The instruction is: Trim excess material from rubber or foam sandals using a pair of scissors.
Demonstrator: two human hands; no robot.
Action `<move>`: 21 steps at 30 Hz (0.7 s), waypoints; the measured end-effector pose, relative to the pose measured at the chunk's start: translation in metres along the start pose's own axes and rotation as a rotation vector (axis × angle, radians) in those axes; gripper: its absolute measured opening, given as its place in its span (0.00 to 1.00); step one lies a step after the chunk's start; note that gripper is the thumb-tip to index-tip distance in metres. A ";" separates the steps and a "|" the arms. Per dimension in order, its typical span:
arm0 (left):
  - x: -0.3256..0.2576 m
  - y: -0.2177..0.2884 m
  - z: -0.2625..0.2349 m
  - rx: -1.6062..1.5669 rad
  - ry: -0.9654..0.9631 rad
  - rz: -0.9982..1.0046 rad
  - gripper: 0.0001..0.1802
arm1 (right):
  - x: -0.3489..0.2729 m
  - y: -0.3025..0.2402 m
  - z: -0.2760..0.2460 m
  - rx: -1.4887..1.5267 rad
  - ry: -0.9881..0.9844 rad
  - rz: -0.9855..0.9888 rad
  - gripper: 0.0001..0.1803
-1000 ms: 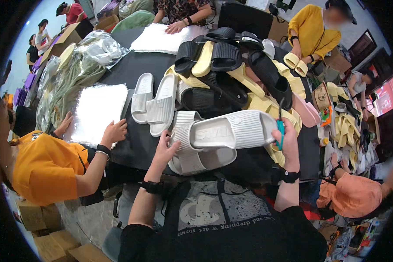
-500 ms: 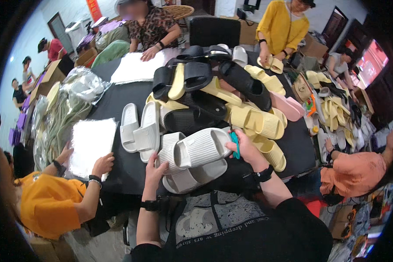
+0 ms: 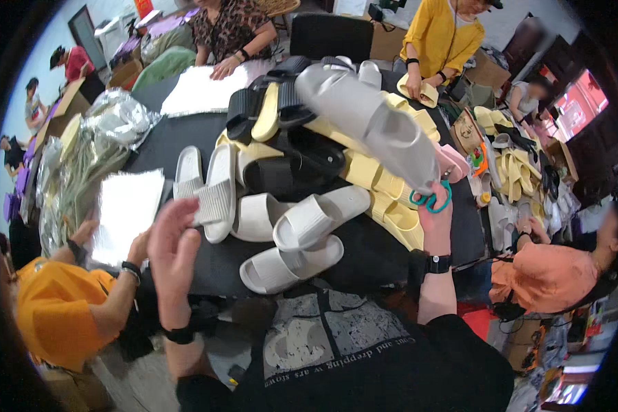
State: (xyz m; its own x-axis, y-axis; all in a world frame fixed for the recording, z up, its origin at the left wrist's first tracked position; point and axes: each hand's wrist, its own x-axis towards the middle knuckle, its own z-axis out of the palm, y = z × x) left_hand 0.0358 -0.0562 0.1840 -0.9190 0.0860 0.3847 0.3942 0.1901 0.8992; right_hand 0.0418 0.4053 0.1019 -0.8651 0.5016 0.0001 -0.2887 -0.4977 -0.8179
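My right hand point(image 3: 432, 214) is raised over the right side of the pile, gripping the heel end of a light grey slipper point(image 3: 399, 143) smeared by motion. Teal-handled scissors point(image 3: 438, 197) are held in the same hand; their blades are hidden. Left of the grey slippers, my left hand point(image 3: 174, 250) hovers with fingers apart and nothing in it. In front of me lie a grey ribbed slipper point(image 3: 319, 218), another beneath it point(image 3: 292, 264) and one beside it point(image 3: 255, 216). A further grey pair point(image 3: 218, 196) rests nearer my left hand.
Black slippers point(image 3: 292, 165) and yellow slippers point(image 3: 395, 213) heap mid-table, with pink ones point(image 3: 452, 163) at right. A co-worker in orange point(image 3: 65, 295) handles white sheets point(image 3: 127, 216) at left. Others work across the black table point(image 3: 175, 144) and at right. Plastic-wrapped goods point(image 3: 113, 123) stand far left.
My right hand has lifted a grey slipper up and to the right, with the scissors still in hand. My left hand has let go of the slippers and moved left, opening.
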 end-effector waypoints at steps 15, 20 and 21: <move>0.080 0.126 -0.005 0.168 -0.407 0.621 0.37 | -0.051 0.085 -0.009 -0.633 -0.133 0.188 0.23; 0.054 0.117 -0.043 0.194 -0.324 0.563 0.34 | -0.067 0.092 0.020 -0.828 -0.279 0.223 0.26; 0.051 0.119 -0.035 0.191 -0.312 0.557 0.33 | -0.066 0.093 0.025 -0.889 -0.281 0.200 0.25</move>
State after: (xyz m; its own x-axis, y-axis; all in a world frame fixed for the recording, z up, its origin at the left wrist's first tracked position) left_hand 0.0355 -0.0631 0.3185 -0.5446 0.4952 0.6769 0.8301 0.2030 0.5193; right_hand 0.0621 0.3084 0.0404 -0.9650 0.2193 -0.1437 0.1928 0.2221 -0.9558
